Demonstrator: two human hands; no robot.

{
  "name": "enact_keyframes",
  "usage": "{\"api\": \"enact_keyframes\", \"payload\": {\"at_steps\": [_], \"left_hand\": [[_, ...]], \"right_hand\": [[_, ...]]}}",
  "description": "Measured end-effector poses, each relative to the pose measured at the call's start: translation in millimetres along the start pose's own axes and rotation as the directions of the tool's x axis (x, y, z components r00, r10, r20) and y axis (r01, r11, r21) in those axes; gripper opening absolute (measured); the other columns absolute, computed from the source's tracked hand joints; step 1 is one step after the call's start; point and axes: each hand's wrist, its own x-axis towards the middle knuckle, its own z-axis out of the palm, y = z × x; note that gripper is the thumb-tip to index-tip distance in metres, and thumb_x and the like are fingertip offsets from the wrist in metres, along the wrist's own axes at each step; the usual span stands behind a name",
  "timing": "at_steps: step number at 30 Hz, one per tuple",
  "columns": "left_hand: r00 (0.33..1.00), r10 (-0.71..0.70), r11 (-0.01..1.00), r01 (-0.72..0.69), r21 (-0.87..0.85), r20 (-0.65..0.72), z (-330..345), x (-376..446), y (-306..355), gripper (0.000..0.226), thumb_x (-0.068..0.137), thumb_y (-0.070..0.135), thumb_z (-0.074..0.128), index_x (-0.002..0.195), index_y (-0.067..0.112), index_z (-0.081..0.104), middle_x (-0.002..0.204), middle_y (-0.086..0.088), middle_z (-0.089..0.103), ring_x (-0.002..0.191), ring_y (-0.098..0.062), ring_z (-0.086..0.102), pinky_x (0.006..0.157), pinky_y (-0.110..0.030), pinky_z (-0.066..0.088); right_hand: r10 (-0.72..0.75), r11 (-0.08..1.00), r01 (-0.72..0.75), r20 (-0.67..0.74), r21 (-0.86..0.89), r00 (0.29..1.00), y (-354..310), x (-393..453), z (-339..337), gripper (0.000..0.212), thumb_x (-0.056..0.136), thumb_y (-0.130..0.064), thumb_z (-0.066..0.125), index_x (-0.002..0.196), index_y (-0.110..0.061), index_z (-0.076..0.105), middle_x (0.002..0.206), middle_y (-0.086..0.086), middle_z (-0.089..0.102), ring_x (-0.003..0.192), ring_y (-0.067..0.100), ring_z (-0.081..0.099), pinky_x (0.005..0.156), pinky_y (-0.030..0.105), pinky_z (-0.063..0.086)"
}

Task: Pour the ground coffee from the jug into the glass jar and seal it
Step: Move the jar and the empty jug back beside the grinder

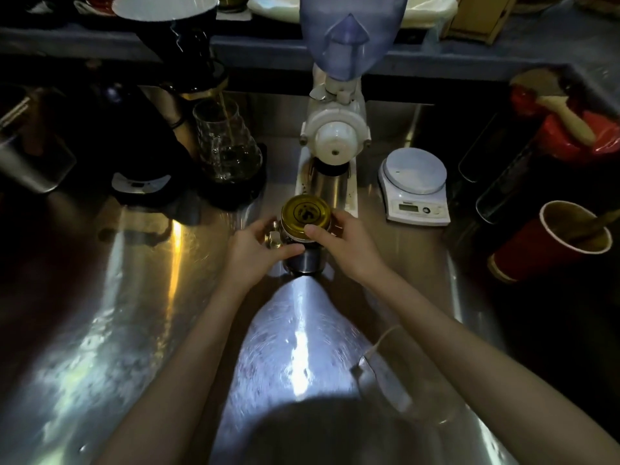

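A glass jar (302, 260) with dark contents stands on the steel counter (134, 313), just in front of the grinder. A gold lid (304, 214) sits on top of it. My left hand (256, 248) wraps the jar's left side near a metal clasp. My right hand (345, 241) grips the lid's right rim, thumb on its front edge. A steel jug (330, 186) stands behind the jar under the grinder's spout, partly hidden by the lid.
The white coffee grinder (335, 132) with a blue hopper rises behind the jar. A white scale (414, 186) is to its right, red paper cups (550, 243) at far right. A glass carafe (228, 146) under a dripper stands back left. A clear glass (402, 380) is near my right forearm.
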Motion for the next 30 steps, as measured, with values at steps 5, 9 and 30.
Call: {"api": "enact_keyframes", "payload": {"at_steps": [5,9,30], "left_hand": [[0.999,0.009,1.000,-0.010,0.029,0.044,-4.4,4.1,-3.3,0.071,0.058,0.025,0.083,0.121,0.012,0.056,0.110,0.001,0.067,0.098,-0.005,0.062,0.088,-0.027,0.051],[0.998,0.021,0.984,-0.031,0.173,0.059,-6.5,-2.1,3.5,0.073,0.059,0.041,0.079,0.123,0.016,0.055,0.117,-0.001,0.066,0.106,-0.013,0.060,0.094,-0.036,0.049],[0.819,0.462,0.547,-0.565,0.617,0.341,15.7,-122.2,52.0,0.037,0.088,0.028,0.048,0.116,0.005,0.058,0.118,-0.015,0.062,0.108,-0.031,0.058,0.088,-0.039,0.047]], "right_hand": [[-0.016,0.999,0.016,0.008,-0.038,1.000,-0.4,0.0,0.7,0.041,0.085,-0.031,0.064,0.119,-0.011,0.055,0.111,0.008,0.068,0.103,0.020,0.062,0.093,0.039,0.050],[-0.042,0.988,0.052,0.066,-0.144,0.997,-4.9,-7.5,-3.4,0.041,0.091,-0.032,0.056,0.124,-0.010,0.050,0.117,0.010,0.064,0.107,0.021,0.059,0.092,0.035,0.048],[-0.216,0.410,0.334,0.266,-0.849,0.940,-30.1,-142.6,-100.7,0.024,0.093,-0.019,0.046,0.114,-0.016,0.058,0.111,0.006,0.063,0.102,0.025,0.058,0.071,0.030,0.039]]}}
